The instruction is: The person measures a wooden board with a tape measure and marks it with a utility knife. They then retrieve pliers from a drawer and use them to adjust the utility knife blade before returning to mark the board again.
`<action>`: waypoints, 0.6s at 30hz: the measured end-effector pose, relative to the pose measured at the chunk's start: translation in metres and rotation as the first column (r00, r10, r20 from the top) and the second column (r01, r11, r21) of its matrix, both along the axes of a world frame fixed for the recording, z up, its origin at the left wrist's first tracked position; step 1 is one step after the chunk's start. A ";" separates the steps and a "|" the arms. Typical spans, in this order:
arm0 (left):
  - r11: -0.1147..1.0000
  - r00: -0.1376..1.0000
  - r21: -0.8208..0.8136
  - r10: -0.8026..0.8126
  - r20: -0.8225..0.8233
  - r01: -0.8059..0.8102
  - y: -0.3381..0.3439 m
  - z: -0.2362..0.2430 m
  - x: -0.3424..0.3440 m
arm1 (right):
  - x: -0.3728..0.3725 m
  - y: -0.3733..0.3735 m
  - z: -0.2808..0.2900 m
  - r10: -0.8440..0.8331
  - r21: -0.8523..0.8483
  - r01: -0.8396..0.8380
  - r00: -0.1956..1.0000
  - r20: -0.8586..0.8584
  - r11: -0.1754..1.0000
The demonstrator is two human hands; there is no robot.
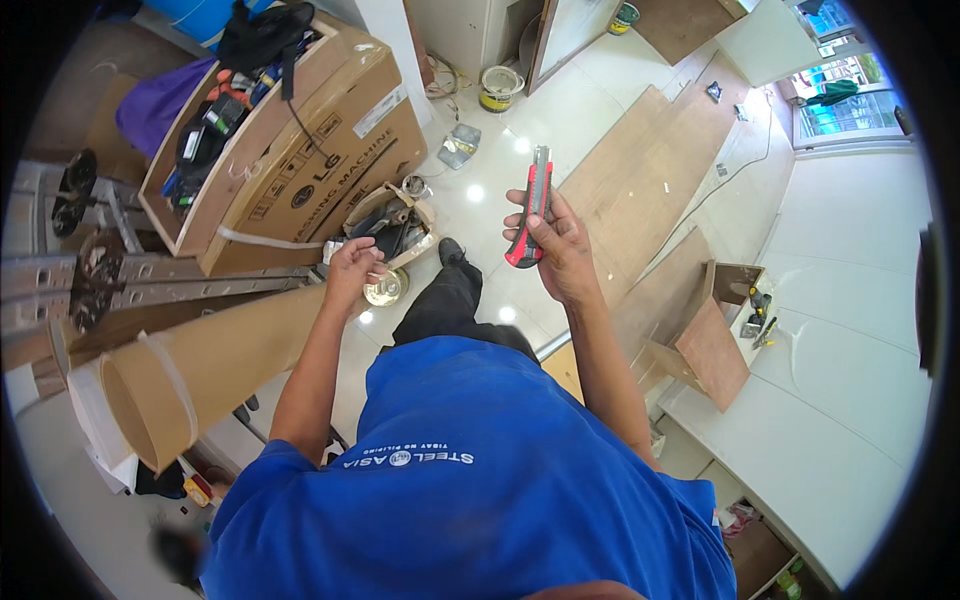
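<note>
My right hand (553, 245) is raised in front of me and grips a red and black utility knife (533, 205), held upright by its lower end. My left hand (352, 268) is lower and to the left, fingers curled, resting at the end of a long rolled brown sheet (215, 360) that runs down to the lower left. Whether the left hand pinches anything is not clear. A small round metal tin (386, 288) lies on the floor just beside the left hand.
A large cardboard appliance box (330, 140) stands at the left with a wooden tray of tools (215, 130) on it. An aluminium ladder (120, 280) lies at the far left. Brown plywood sheets (650, 170) lie on the white tiled floor. A white cabinet top (840, 380) is at the right.
</note>
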State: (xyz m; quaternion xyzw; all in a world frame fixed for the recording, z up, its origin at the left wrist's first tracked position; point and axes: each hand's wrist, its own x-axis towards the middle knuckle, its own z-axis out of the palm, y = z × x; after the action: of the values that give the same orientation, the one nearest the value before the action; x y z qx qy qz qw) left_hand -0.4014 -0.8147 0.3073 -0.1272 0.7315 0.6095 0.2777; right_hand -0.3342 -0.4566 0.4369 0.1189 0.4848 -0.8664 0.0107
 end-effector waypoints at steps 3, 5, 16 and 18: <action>0.996 0.997 -0.060 -0.073 -0.012 0.072 0.012 0.002 -0.048 | -0.039 0.009 0.000 -0.017 0.035 0.015 0.998 0.056 0.999; 0.992 0.996 -0.088 -0.087 0.000 0.087 0.016 0.009 -0.073 | -0.059 0.015 0.001 0.021 0.054 -0.023 0.999 0.037 0.998; 0.963 0.763 -0.048 0.180 -0.621 -0.266 0.030 0.089 -0.219 | -0.181 0.032 -0.020 0.171 0.049 -0.172 0.985 0.025 0.984; 0.923 0.701 -0.090 0.217 -0.679 -0.374 0.018 0.106 -0.246 | -0.203 0.038 -0.030 0.211 0.056 -0.212 0.977 0.007 0.976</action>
State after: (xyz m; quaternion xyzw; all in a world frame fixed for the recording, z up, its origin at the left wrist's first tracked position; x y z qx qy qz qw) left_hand -0.6479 -0.7966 0.4132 -0.0512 0.8146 0.5662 -0.1153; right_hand -0.5373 -0.4188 0.4065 0.0676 0.5188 -0.8463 0.0999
